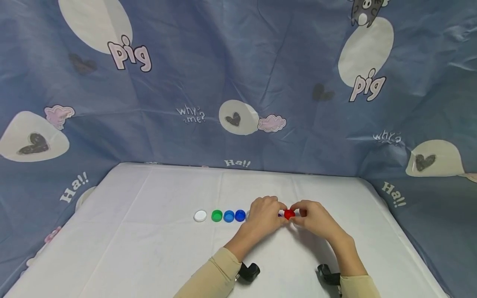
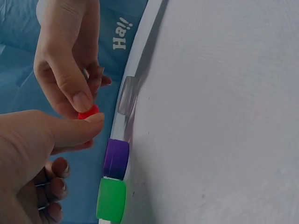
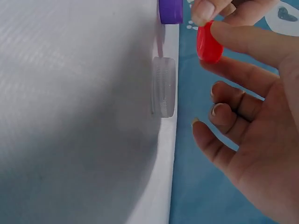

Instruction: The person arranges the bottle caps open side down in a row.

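Both hands pinch one red bottle cap (image 1: 289, 214) above the table. My left hand (image 1: 263, 216) has its thumb and a fingertip on the cap's left side. From the right, the thumb and forefinger of my right hand (image 1: 317, 220) grip it, while the other fingers curl loosely in the right wrist view. That view shows the red cap tilted on edge. Below the hands, a purple cap (image 2: 116, 159) stands beside a green cap (image 2: 111, 199), and a clear cap (image 3: 163, 87) sits a little apart. The left hand hides part of the row in the head view.
Leftward along the same row lie a white cap (image 1: 200, 215), another green cap (image 1: 217, 215), a light blue cap (image 1: 229, 215) and a dark blue cap (image 1: 240, 215). They rest on a white-covered table (image 1: 130, 248). A blue printed curtain (image 1: 186, 82) surrounds its back and sides.
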A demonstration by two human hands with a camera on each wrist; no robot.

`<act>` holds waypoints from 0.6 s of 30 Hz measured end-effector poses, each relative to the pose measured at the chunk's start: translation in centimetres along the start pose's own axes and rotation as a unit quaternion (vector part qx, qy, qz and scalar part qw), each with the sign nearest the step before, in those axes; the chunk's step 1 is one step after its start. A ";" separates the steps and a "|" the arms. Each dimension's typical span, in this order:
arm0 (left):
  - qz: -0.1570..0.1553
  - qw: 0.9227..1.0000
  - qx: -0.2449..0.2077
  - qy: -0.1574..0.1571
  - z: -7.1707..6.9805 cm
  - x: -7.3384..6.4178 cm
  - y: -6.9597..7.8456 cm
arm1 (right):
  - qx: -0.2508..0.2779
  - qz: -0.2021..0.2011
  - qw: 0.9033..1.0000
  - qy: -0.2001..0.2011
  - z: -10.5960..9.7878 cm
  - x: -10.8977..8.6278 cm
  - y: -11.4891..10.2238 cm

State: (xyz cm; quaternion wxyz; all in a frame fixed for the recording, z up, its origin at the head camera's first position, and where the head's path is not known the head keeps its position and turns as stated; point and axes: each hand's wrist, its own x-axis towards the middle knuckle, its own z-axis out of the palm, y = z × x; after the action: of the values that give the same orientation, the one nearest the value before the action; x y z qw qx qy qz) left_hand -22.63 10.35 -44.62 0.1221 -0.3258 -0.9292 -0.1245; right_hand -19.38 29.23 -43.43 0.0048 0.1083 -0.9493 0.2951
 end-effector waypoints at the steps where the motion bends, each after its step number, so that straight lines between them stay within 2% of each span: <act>1: 0.002 1.000 0.004 0.002 0.0 0.0 0.0 | 0.005 0.002 1.000 -0.001 0.0 0.0 0.0; 12: 0.057 0.997 0.025 0.050 0.0 0.2 -0.6 | 0.031 0.016 0.999 -0.019 -0.3 -0.1 0.3; 18: 0.065 0.995 0.042 0.061 0.0 0.2 -0.7 | 0.031 0.023 0.999 -0.022 -0.3 0.1 0.3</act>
State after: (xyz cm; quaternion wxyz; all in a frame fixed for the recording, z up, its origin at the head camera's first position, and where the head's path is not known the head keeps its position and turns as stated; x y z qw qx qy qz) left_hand -23.27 9.92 -44.66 0.1999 -0.3715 -0.9015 -0.0968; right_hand -19.52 29.63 -43.29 -0.0265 0.0930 -0.9418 0.3220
